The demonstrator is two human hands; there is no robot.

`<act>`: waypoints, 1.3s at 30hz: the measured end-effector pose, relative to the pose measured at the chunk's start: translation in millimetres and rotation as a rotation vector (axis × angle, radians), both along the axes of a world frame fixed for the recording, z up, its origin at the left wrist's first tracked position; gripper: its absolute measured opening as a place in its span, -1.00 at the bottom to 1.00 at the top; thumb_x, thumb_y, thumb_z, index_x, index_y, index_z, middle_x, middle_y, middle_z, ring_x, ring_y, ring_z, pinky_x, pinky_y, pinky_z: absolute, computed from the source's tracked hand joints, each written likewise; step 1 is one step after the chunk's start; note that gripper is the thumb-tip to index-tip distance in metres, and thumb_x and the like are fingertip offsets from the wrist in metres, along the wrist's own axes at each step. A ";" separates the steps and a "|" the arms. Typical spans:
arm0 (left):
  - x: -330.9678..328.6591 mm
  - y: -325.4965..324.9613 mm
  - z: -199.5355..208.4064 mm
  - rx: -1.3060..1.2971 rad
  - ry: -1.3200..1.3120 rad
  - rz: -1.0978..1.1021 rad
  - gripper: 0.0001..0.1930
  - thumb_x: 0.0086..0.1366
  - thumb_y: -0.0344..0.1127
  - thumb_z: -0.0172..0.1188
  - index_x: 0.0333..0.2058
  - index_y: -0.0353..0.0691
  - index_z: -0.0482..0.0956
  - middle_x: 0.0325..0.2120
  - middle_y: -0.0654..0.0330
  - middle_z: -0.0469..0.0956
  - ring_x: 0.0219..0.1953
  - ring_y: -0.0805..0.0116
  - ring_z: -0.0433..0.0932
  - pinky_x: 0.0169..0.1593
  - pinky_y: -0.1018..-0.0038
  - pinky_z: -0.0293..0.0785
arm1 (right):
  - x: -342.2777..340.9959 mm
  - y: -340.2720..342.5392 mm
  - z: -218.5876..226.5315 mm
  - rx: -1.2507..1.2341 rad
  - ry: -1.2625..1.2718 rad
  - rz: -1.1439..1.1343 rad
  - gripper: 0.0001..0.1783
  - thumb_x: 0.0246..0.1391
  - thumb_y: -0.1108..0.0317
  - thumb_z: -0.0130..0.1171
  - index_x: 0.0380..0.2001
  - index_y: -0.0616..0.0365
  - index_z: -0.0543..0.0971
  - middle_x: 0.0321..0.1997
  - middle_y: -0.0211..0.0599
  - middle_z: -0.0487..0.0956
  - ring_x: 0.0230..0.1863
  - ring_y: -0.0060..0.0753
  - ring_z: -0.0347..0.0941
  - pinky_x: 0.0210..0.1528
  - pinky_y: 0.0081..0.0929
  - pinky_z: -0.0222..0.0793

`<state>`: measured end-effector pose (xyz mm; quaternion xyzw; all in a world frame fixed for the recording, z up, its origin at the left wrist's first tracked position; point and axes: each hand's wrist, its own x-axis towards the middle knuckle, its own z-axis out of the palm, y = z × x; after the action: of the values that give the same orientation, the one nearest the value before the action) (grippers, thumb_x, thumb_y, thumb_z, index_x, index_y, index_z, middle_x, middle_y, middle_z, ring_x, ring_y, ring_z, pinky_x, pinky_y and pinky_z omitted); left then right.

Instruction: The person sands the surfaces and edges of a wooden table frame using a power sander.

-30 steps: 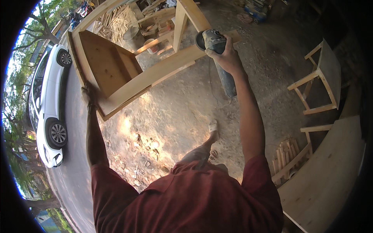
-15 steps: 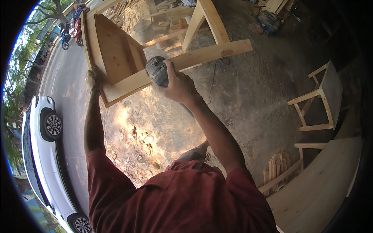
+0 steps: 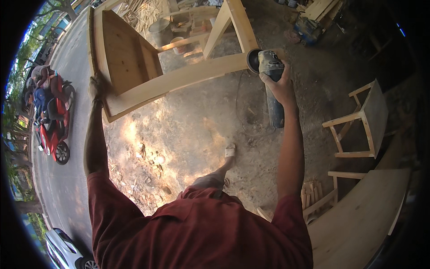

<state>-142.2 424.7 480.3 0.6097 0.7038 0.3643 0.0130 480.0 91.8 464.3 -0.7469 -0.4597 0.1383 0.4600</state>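
Observation:
My right hand (image 3: 283, 87) is closed round the head of a dusty angle grinder (image 3: 270, 62), whose long body hangs down toward me. Its round disc (image 3: 253, 61) meets the right part of a pale wooden rail (image 3: 188, 74). This rail belongs to a large wooden furniture frame (image 3: 120, 54) with a panelled side, standing in front of me. At the frame's near left corner, my left hand (image 3: 95, 89) grips the edge, its fingers partly hidden and dark in shadow. A thin cord trails over the ground below the rail.
Right of me stand a small wooden frame stool (image 3: 358, 116) and a large board (image 3: 363, 215). Wood scraps (image 3: 139, 18) and a bucket (image 3: 178, 45) lie beyond the furniture. On the left road, riders pass on a red motorcycle (image 3: 56, 130) near a white car (image 3: 67, 251).
My right hand has carried the grinder rightward along the rail to its far right part. My left hand keeps its grip. The white car has slid down the view and a red motorcycle has come alongside.

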 end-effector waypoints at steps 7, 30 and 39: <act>-24.1 22.8 -6.9 0.037 0.027 0.016 -0.37 0.46 0.28 -0.09 -0.23 -0.30 0.52 -0.41 -0.14 0.62 -0.30 -0.04 0.64 -0.22 0.10 0.46 | 43.3 -1.4 -6.9 0.037 0.045 -0.021 0.09 -0.03 -0.10 0.46 0.39 0.18 0.13 0.23 0.13 0.48 0.21 0.06 0.50 0.26 -0.09 0.39; -8.8 2.3 10.5 0.022 -0.015 -0.181 -0.39 0.50 0.29 -0.15 -0.18 -0.27 0.38 -0.25 -0.34 0.58 -0.10 -0.31 0.59 -0.05 -0.02 0.44 | -24.3 35.7 21.1 0.020 0.018 0.062 0.07 0.05 -0.07 0.41 0.41 0.22 0.08 0.35 0.18 0.33 0.36 0.10 0.33 0.39 -0.08 0.27; 3.6 -27.5 -2.3 0.109 -0.131 -0.185 -0.50 0.55 0.14 -0.22 -0.07 -0.25 0.35 -0.14 -0.39 0.58 0.01 -0.43 0.52 0.02 -0.13 0.41 | -222.1 33.5 27.9 0.023 -0.171 0.310 -0.01 0.05 -0.05 0.41 0.37 0.09 0.10 0.12 0.28 0.55 0.13 0.30 0.54 0.19 0.08 0.46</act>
<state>-138.6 397.2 478.0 0.6468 0.6213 0.4382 0.0594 258.0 125.2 492.2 -0.6707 -0.6085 0.1385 0.4009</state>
